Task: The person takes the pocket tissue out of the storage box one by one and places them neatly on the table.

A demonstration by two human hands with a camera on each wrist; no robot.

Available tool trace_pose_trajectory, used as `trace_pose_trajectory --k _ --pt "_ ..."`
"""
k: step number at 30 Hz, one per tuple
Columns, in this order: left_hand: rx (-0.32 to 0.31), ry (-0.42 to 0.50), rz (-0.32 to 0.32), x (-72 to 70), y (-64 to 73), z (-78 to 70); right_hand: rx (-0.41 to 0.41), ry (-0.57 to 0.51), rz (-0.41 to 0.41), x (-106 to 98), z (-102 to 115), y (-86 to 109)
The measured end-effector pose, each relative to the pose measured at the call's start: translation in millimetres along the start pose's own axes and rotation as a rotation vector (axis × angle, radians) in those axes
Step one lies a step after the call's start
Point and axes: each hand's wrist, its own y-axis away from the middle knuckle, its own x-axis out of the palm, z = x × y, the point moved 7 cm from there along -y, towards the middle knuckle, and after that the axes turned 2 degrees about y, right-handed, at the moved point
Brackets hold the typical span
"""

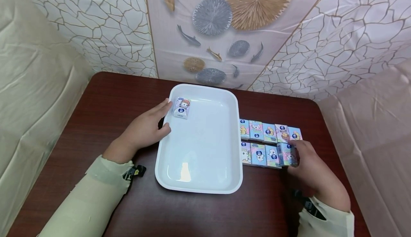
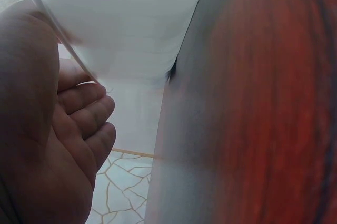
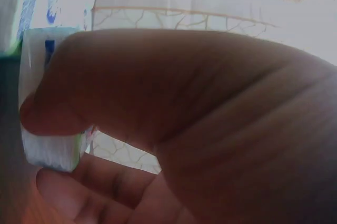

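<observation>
A white tray (image 1: 199, 151) lies on the dark wooden table, with one small cartoon-printed tissue pack (image 1: 182, 108) at its upper left. My left hand (image 1: 144, 130) rests at the tray's left rim, thumb and fingertips touching the edge. In the left wrist view its fingers (image 2: 87, 103) lie loosely along the rim. Over at the right, my right hand (image 1: 309, 162) pinches a tissue pack (image 1: 287, 155) at the right end of the nearer row, tilted against its neighbours. The right wrist view shows the thumb across this plastic-wrapped pack (image 3: 50, 153), with fingers on its other side.
Two rows of tissue packs (image 1: 258, 155) lie along the tray's right side, the left ones partly covered by its rim. Behind the table (image 1: 138, 201) hangs a patterned cloth (image 1: 212, 51), and pale cloths (image 1: 375, 122) drape at both sides.
</observation>
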Motion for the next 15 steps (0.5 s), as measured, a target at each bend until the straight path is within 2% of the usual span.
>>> trace_pose_trajectory --k 9,15 --pt "-0.008 -0.003 0.009 -0.1 -0.4 -0.3 0.051 -0.003 0.017 4.1 -14.1 -2.1" --pt "-0.016 -0.008 0.009 0.6 -0.2 0.5 0.087 -0.019 0.065 11.3 -19.1 -4.4"
